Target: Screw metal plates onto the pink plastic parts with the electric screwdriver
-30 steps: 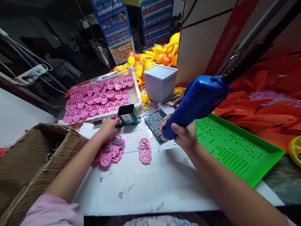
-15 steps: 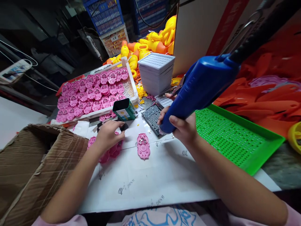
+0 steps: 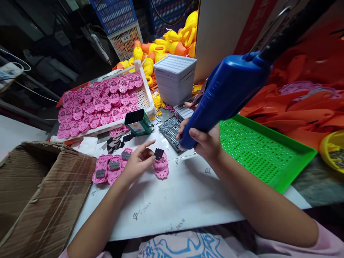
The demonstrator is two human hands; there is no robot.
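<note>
One black plate point(image 3: 158, 154) over the far end of a pink piece point(image 3: 161, 167), on the white-covered tabletop point(image 3: 166, 204), just beyond the fingertips of the left hand point(image 3: 138, 159). Left grip: index spread wide, thumb at the plate's near-left edge; pinched or merely touched, cannot tell. Right grip: wrapped around a blue power tool point(image 3: 215, 100), in the right hand point(image 3: 209, 143), nose beside the black tray point(image 3: 172, 130). To place well, by judgement: light touch at the plate's edge, fingertips clear of the surface beneath; turn to match the plates lying crosswise on the pink pieces at left point(image 3: 115, 166); lower evenly, then press flat without skidding the pink piece. Best to hold the tool well off to the right meanwhile. Pink piece: lying flat, long axis running near to far, far end leaning slightly left, near end slightly right. Plate: askew to that axis, its far side tipped rightward. Seated or merely resting above, cannot tell; far end of the pink piece partly hidden.
</note>
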